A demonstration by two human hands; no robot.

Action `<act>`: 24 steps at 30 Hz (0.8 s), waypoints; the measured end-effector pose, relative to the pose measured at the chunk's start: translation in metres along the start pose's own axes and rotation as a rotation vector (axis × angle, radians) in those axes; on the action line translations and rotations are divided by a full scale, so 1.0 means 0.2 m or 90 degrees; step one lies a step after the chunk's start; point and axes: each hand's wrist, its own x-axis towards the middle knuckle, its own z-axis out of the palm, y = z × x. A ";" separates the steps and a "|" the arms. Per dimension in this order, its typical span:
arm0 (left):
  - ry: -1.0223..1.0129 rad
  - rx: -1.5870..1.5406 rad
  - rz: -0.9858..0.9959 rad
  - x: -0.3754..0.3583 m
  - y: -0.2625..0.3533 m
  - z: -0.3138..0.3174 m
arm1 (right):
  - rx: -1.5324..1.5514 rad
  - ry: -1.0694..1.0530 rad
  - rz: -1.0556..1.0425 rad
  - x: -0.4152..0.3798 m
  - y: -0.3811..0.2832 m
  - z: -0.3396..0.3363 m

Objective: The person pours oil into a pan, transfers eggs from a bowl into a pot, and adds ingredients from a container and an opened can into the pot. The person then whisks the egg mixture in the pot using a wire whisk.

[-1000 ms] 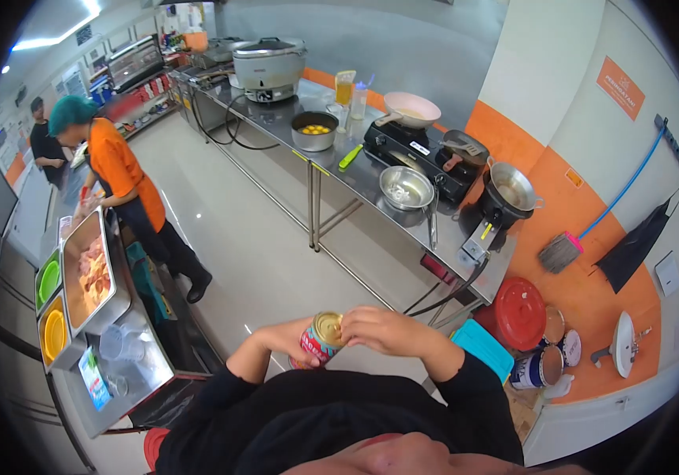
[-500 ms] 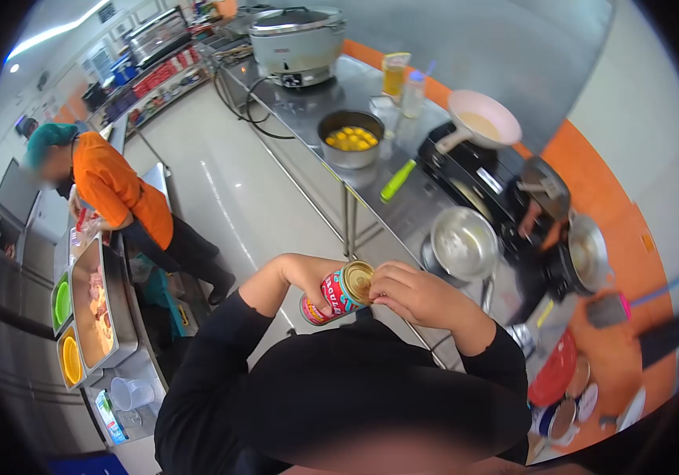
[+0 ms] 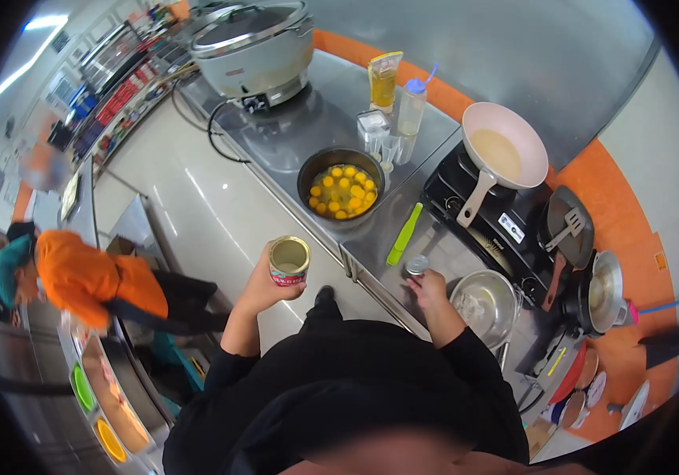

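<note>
Red-labelled opened can is sitting upright, clenched in my left hand; my right hand fingers are pinching its lid on the steel counter.

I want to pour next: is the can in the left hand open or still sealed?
Open. The can, held upright in the left hand, shows pale contents inside its rim; the right hand rests by its round lid on the counter.
</note>
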 end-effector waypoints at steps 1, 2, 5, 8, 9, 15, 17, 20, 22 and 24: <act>-0.004 0.039 0.076 0.11 -0.02 -0.05 | 0.015 0.014 -0.007 0.05 0.00 0.03; -0.027 0.034 0.076 0.19 -0.03 -0.10 | 0.013 0.116 -0.047 0.07 0.01 0.03; -0.083 0.099 0.180 0.49 0.02 -0.20 | 0.051 0.258 -0.109 0.16 0.06 0.04; -0.140 0.125 0.236 0.75 0.09 -0.25 | 0.150 0.323 -0.145 0.11 0.11 0.08; -0.164 0.111 0.228 0.83 0.05 -0.27 | 0.045 0.361 -0.172 0.06 0.12 0.11; -0.221 0.060 0.197 1.09 0.05 -0.18 | -0.634 0.195 -0.559 -0.06 0.04 0.46; -0.209 0.097 0.273 1.10 0.10 -0.12 | -0.914 0.252 -0.438 0.00 0.00 0.57; -0.190 0.123 0.357 1.07 0.20 -0.03 | -0.888 0.259 -0.323 0.15 -0.02 0.60; -0.213 0.135 0.525 1.07 0.24 -0.01 | -0.763 0.245 -0.266 0.07 -0.10 0.61; -0.196 0.169 0.545 1.08 0.23 -0.02 | -0.730 0.198 -0.287 -0.08 -0.21 0.59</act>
